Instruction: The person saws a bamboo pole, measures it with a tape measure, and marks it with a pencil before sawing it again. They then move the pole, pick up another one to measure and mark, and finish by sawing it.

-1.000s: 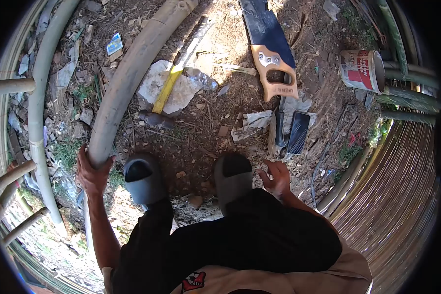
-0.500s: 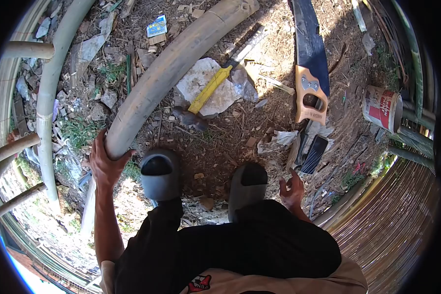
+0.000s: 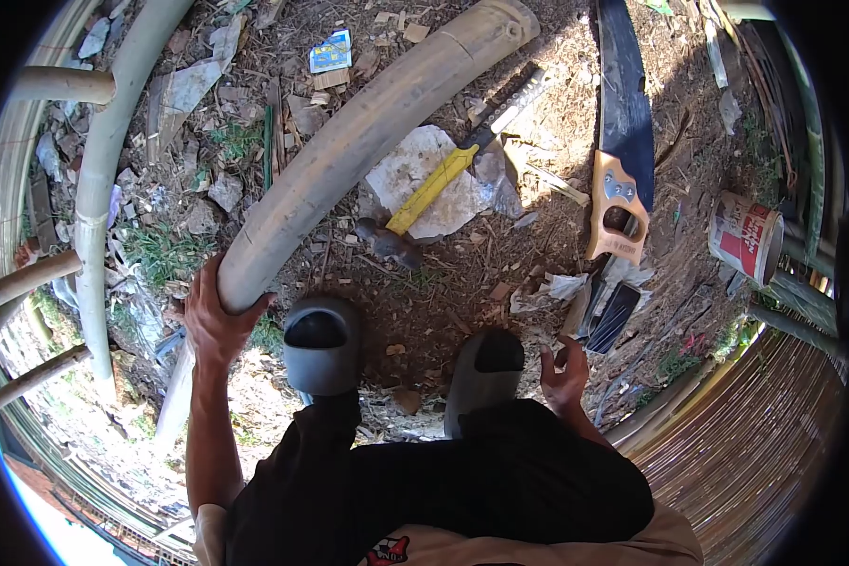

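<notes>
My left hand (image 3: 219, 316) is wrapped round the near end of a thick bamboo pole (image 3: 349, 146), which slants up to the right over the ground. My right hand (image 3: 566, 373) hangs beside my right knee with its fingers apart and holds nothing. Just above it lies a dark ridged object (image 3: 615, 318). Beyond that is a handsaw (image 3: 620, 203) with a wooden handle and dark blade. Between the pole and the saw, a hammer (image 3: 429, 196) with a yellow handle lies across a flat pale stone (image 3: 410, 168).
My grey slippers (image 3: 319, 368) stand on the littered soil. A red and white bucket (image 3: 745, 238) lies tipped at the right, near a woven slatted wall (image 3: 755, 415). Upright and crosswise bamboo poles (image 3: 92, 203) line the left side. A small blue and yellow packet (image 3: 330, 52) lies beyond the pole.
The view has shifted, so the ground things appear slightly lower and further right. My left hand keeps its hold on the pole. My right hand has turned slightly, its fingers still apart.
</notes>
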Demonstrator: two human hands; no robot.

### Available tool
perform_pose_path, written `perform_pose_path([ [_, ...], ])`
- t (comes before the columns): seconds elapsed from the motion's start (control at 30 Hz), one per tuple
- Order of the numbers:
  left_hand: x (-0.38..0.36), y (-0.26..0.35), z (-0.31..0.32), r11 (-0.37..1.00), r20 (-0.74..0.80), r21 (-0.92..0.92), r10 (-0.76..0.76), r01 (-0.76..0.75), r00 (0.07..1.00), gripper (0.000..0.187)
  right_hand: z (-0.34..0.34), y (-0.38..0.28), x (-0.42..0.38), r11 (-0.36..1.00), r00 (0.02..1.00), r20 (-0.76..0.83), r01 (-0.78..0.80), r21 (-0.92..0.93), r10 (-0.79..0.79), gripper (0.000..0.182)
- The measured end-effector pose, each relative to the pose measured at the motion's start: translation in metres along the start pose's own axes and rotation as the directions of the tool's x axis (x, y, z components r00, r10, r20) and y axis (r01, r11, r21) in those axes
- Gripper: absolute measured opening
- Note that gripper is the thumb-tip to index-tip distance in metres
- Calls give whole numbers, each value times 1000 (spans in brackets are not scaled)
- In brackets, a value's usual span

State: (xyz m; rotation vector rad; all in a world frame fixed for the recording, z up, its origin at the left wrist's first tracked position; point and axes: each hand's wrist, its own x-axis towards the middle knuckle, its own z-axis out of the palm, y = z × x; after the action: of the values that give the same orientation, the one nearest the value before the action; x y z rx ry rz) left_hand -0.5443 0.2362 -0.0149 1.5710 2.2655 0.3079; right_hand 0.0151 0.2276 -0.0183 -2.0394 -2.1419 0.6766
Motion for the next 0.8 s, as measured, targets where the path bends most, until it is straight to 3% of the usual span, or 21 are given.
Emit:
perform_pose_path([
  [0.07,0,0,0,1000,-6,-8,-26,26,1000,89,1,-7,16,999,1000,-3,27,32,-27,36],
  [0.17,1,1,-1,998,16,-12,-58,58,998,87,-3,-42,68,954,968,-87,249,165,-237,35],
  [0.37,3,-3,0,999,6,24,-22,22,1000,85,-7,-123,190,845,890,-221,451,288,-399,42],
  [0.57,4,-1,-3,998,19,42,-40,39,999,85,6,-211,282,652,664,-266,744,146,-699,58],
  [0.8,4,-2,-3,997,32,53,-56,54,998,84,26,-243,336,643,611,-280,765,-32,-741,56],
])
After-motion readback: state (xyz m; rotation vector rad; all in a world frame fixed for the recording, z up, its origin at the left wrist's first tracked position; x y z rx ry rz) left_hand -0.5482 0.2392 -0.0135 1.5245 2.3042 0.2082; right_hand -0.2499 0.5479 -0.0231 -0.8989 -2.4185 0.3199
